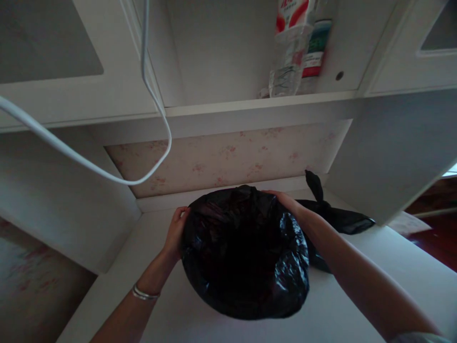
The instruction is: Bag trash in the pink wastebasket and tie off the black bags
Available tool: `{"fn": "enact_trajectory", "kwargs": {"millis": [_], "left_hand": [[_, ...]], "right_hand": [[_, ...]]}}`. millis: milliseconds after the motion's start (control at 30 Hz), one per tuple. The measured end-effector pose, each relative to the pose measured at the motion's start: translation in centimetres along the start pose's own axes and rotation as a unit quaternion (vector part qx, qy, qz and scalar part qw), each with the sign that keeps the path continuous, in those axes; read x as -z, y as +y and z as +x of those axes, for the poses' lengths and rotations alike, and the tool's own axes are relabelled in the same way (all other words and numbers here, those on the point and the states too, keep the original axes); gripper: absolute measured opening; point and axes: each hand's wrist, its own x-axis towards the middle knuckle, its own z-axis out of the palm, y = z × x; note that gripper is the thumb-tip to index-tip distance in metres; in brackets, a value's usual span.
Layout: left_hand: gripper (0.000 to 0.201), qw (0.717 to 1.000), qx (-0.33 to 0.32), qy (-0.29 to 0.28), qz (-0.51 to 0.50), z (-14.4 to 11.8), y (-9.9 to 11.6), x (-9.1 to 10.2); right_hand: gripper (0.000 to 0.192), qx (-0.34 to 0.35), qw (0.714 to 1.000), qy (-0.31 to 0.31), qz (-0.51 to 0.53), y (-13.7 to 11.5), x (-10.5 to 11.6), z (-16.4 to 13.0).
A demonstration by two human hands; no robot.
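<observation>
A round trash bin lined with a black plastic bag (pixel 246 305) is in front of me, its mouth facing up toward me. The bag folds over the whole rim and covers the bin, and the inside is too dark to make out. My left hand (pixel 177 229) grips the left side, its fingers curled at the rim; a silver bangle is on that wrist. At the far right side, my right hand (pixel 287 204) holds the bagged rim, with its fingertips partly hidden. Behind my right forearm lies a knotted black plastic bag (pixel 342 220) on the white surface.
The white tabletop (pixel 171 305) lies below, with white side panels around it. A white cable (pixel 107 175) loops down at the left. Overhead, an open shelf (pixel 221 108) holds a clear plastic bottle (pixel 289 57) and another labelled bottle (pixel 316 50). Floral wallpaper (pixel 228 157) shows behind.
</observation>
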Motion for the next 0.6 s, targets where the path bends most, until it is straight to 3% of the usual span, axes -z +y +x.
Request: {"fn": "enact_trajectory", "kwargs": {"millis": [133,267,367,500,600], "left_hand": [[0.047,1.000,-0.012,-0.005,-0.006,0.2,-0.2,0.0],[0.048,0.999,-0.016,-0.034,-0.027,-0.2,0.3,-0.2],[0.054,0.997,-0.014,-0.051,-0.050,0.0,0.9,-0.4],[0.038,0.995,-0.013,-0.072,-0.068,0.7,1.8,-0.9],[0.029,0.995,-0.026,-0.075,-0.068,-0.3,2.5,-0.9]], "right_hand": [[0.039,0.028,0.999,0.024,-0.005,-0.1,0.1,0.2],[0.029,0.116,0.987,0.106,-0.018,-0.7,0.7,0.8],[0.042,0.159,0.975,0.150,-0.029,-1.2,0.9,1.0],[0.056,0.149,0.980,0.129,-0.031,-1.1,0.4,0.9],[0.034,0.156,0.982,0.104,-0.039,-0.7,0.0,1.0]]}}
